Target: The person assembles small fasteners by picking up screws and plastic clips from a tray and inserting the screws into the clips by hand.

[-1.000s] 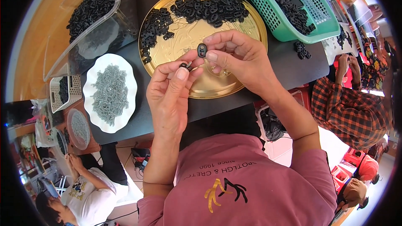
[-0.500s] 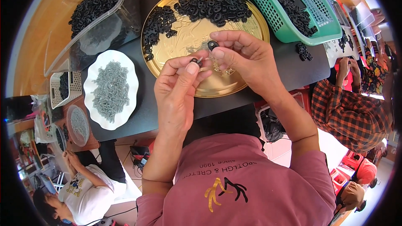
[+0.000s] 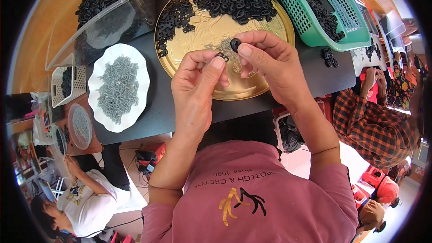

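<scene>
Above the round gold tray (image 3: 243, 93), my left hand (image 3: 196, 78) pinches a small black plastic piece (image 3: 222, 56) between thumb and forefinger. A second black oval piece (image 3: 235, 43), larger in view, is held by the thumb and forefinger of my right hand (image 3: 272, 60). The two pieces are close together but apart. Black oval pieces (image 3: 231, 5) are heaped along the tray's far side, with smaller black pieces (image 3: 176, 18) at its left. Small clear bits (image 3: 225, 45) lie in the middle of the tray, partly hidden behind my hands.
Left of the tray, a white scalloped plate (image 3: 143, 91) holds many small clear-grey pins (image 3: 118, 87). A clear bin (image 3: 128, 1) of black parts stands far left, a green basket (image 3: 302, 30) far right. Loose black parts (image 3: 330, 57) lie below the basket. Co-workers sit on both sides.
Both hands have shifted slightly to the right in view. The right hand's black piece has turned, and the left hand's piece sits differently between the fingertips.
</scene>
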`<state>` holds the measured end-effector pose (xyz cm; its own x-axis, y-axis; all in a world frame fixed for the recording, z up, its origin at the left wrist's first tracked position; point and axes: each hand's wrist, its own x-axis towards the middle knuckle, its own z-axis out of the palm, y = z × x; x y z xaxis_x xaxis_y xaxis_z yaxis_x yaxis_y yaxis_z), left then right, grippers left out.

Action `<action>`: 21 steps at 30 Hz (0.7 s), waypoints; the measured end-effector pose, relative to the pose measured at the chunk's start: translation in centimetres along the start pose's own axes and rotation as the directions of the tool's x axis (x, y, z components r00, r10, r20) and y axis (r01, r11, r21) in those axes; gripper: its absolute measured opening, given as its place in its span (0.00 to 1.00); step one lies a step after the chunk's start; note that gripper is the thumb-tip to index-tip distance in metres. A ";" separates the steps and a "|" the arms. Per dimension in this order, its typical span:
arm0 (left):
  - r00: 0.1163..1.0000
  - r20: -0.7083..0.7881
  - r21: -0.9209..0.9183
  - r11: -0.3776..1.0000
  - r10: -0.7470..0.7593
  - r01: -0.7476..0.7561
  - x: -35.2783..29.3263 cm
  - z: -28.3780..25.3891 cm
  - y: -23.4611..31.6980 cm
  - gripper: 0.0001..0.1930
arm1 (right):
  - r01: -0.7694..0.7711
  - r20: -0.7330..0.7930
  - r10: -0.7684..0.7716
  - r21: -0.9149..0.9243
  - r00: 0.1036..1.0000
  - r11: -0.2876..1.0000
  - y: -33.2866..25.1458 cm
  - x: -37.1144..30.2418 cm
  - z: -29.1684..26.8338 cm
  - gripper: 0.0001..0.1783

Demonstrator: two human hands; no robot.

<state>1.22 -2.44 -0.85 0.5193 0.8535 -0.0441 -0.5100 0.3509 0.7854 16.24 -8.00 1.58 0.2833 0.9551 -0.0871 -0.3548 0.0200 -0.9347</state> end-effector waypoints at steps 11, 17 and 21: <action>1.000 0.015 0.053 0.999 0.002 -0.003 0.3 -0.3 0.0 0.07 | 0.107 -0.024 -0.113 -0.173 0.993 0.979 -0.2 -0.3 0.7 0.12; 1.000 0.008 0.071 0.997 0.003 -0.003 0.3 -0.4 0.0 0.08 | 0.119 -0.059 -0.136 -0.234 0.989 0.965 -0.1 -0.3 1.1 0.12; 1.000 -0.007 0.072 0.997 -0.002 0.002 0.4 -0.3 0.0 0.07 | 0.131 -0.032 -0.144 -0.259 0.989 0.957 0.3 -0.3 0.9 0.12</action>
<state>1.22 -2.01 -1.02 0.5152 0.8556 -0.0497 -0.4580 0.3238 0.8279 15.23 -7.98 1.64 0.3594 0.9325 0.0372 -0.0720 0.0675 -0.9951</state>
